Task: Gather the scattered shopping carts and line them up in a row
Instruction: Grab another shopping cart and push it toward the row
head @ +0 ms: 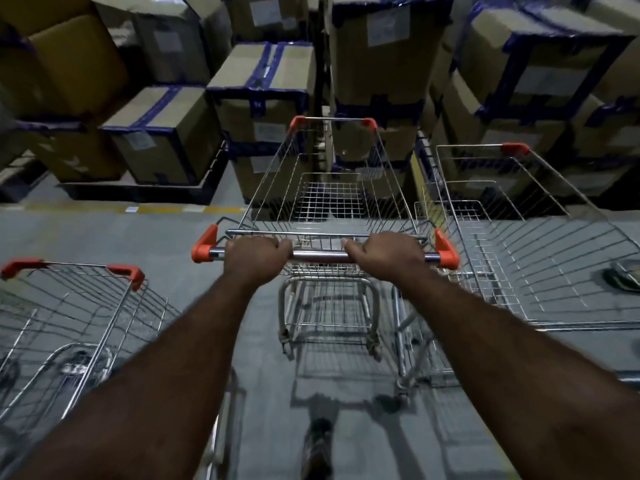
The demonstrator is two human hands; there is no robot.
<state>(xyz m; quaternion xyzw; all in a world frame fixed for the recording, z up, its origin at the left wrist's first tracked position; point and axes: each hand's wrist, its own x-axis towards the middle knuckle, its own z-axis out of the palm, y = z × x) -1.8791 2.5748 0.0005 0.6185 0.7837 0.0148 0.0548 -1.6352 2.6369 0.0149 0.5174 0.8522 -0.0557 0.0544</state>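
left hand (258,258), right hand (384,254): fingers (277,245) wrapped on chrome handle bar (318,255) | silver wire orange-capped shopping cart (329,199) centre, just beside right cart (516,148) | risk: skewed push snagging it, overshoot hitting far cardboard boxes (377,57)

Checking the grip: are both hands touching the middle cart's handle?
Touching. Head view shows the left hand and right hand curled round the handle.

Warehouse: palletised taped cartons (162,133)
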